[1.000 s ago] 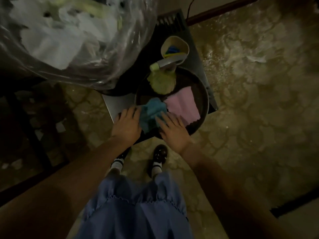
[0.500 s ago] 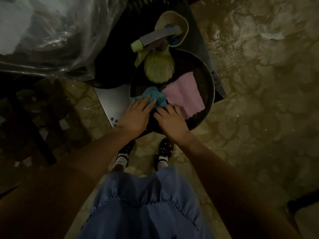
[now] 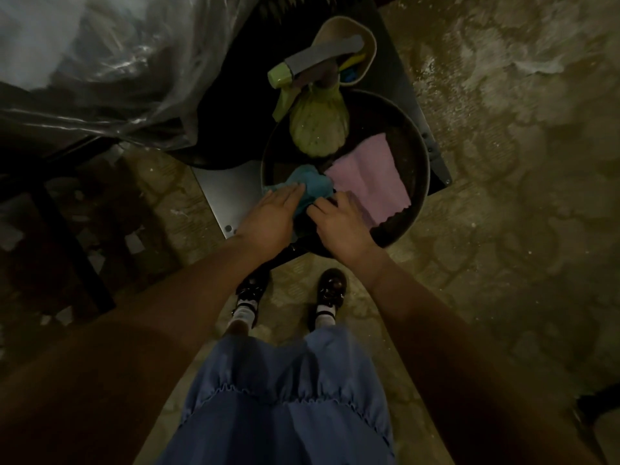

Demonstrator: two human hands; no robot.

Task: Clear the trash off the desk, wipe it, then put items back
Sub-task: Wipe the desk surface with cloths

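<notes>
Head view, dim light, looking straight down. Both hands are in a dark round basin [image 3: 423, 182] that sits on a low dark stand [image 3: 399, 75].

Left hand [image 3: 268, 216]: fingers straight and together, lying flat on top of a bunched blue cloth [image 3: 310, 184] at the basin's near-left edge. Presses it, no curl round it.

Right hand [image 3: 339, 224]: just beside the left, fingers bent down at the cloth's near-right edge. Fingertips are hidden in shadow; cannot tell if it actually pinches the cloth or only touches it.

Pink cloth [image 3: 369, 176]: spread flat in the basin, right of the blue one, its near-left corner under the right hand.

Green spray bottle [image 3: 317, 129]: stands in the far part of the basin, grey trigger head pointing left, touching neither cloth as far as visible.

Beige cup [image 3: 369, 38]: behind the bottle on the stand, with blue and yellow things inside, too dark to identify.

Clear plastic bag [image 3: 110, 68]: upper left, bulky, pale contents, blurred.

Below: blue skirt [image 3: 285, 404], black shoes [image 3: 330, 290] on a mottled floor [image 3: 503, 229].
</notes>
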